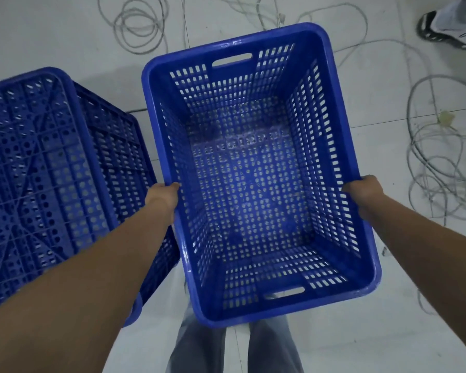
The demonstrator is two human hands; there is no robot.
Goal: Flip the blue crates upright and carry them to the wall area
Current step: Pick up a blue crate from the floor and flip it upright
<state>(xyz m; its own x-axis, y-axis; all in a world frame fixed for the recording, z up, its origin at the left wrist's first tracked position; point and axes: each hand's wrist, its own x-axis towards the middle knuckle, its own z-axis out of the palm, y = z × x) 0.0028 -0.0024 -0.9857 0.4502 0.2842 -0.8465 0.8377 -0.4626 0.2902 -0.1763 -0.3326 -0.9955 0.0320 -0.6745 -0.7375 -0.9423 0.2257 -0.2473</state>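
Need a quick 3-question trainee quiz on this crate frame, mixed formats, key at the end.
1. True or false: the held crate is open side up.
2. Where do the left hand and right hand grip it? A) the two end handle slots B) the rims of the two long sides C) underneath the base
3. Fill in: the second crate, on the person's left, lies with its ____ facing up.

Key
1. True. The camera looks straight into its empty inside.
2. B. One hand is on each long rim.
3. Bottom. Its ribbed underside shows, so it is not yet flipped.
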